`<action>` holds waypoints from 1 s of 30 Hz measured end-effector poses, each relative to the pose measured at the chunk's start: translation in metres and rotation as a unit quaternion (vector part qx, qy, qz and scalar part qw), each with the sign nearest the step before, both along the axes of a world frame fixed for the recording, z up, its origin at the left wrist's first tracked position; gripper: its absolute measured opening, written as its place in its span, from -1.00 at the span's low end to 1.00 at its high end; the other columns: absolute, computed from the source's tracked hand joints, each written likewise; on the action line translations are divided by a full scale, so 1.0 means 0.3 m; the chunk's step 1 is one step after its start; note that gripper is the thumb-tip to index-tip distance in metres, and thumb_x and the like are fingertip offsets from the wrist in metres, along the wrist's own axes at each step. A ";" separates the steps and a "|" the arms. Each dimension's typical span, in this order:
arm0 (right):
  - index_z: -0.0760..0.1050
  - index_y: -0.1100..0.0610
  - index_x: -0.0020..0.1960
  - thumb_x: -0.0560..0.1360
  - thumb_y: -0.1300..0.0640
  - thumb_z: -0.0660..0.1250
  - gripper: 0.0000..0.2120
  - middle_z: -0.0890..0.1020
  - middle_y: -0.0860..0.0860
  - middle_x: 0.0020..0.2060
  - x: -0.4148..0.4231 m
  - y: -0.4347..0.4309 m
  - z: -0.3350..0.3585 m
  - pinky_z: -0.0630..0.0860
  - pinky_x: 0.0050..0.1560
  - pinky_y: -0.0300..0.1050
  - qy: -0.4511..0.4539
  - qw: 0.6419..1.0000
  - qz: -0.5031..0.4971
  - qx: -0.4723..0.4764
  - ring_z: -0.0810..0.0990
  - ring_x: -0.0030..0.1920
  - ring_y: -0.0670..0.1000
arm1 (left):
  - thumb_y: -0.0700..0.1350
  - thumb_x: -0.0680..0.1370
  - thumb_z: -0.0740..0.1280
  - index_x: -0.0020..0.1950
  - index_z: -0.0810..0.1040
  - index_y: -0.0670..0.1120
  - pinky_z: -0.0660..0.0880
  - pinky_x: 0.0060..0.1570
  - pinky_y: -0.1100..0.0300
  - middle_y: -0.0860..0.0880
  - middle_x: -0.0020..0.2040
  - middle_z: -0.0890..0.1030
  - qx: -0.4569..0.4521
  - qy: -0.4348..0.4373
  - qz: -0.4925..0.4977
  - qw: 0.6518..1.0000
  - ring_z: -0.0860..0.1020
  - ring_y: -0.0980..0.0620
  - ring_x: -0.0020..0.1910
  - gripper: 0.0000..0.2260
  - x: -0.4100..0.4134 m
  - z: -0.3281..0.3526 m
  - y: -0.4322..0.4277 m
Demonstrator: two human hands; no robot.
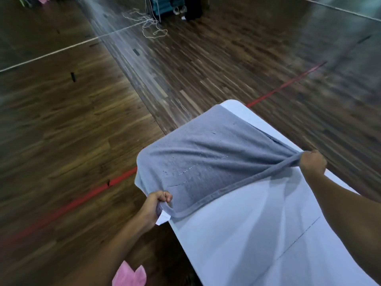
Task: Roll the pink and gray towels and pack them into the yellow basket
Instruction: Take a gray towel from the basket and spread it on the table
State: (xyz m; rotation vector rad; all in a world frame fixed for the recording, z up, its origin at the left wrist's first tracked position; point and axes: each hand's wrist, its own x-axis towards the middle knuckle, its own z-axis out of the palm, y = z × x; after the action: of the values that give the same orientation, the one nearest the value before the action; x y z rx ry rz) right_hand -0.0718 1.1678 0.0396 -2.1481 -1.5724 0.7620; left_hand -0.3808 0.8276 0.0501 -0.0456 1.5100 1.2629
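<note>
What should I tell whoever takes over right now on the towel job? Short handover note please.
Left hand grips the near left corner of the gray towel; right hand grips its bunched right corner.
The towel is spread over the far end of the white table, draping over its left edge.
A pink cloth, likely the pink towel, shows at the bottom edge; the yellow basket is out of view.
Done: no rolled towel visible. Left: roll both, pack them.

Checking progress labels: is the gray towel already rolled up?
No, the gray towel lies spread over the end of the white table, with the left hand and right hand each gripping a near corner.
</note>
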 end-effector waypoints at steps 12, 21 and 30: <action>0.43 0.24 0.32 0.52 -0.36 0.06 -0.28 0.45 0.29 0.29 0.101 0.124 -0.232 0.33 0.29 0.21 -0.197 0.962 0.183 -0.043 0.38 0.30 0.35 | -0.09 0.59 0.27 0.32 0.45 -0.05 0.36 -0.03 0.23 -0.05 0.17 0.57 -0.228 0.399 -0.204 0.864 0.57 -0.09 0.08 -0.70 0.179 -0.257 0.091; 0.53 0.13 0.19 0.43 -0.26 0.32 -0.46 0.45 0.19 0.20 0.025 0.202 -0.224 0.11 0.36 0.13 -0.417 0.858 0.290 0.077 0.36 0.24 0.21 | 0.13 0.48 0.37 0.06 0.60 0.00 0.14 0.33 -0.08 -0.08 0.27 0.46 -0.249 0.670 -0.305 0.629 0.37 -0.13 0.30 -0.74 0.167 -0.300 0.087; 0.41 0.15 0.31 0.58 -0.07 0.10 -0.57 0.40 0.18 0.31 -0.220 0.138 -0.262 0.30 0.33 0.14 -0.127 0.843 0.513 0.102 0.37 0.31 0.25 | 0.22 0.50 0.33 0.39 0.27 -0.03 -0.08 0.50 -0.16 -0.01 0.59 -0.05 -0.239 0.536 -0.278 0.760 -0.11 -0.10 0.56 -0.42 0.149 -0.379 0.114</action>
State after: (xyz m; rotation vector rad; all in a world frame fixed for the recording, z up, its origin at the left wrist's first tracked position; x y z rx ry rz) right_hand -0.1378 1.2094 -0.0391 -1.1509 -2.8220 0.5225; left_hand -0.3363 0.8619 -0.0635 0.8773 2.5282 0.3043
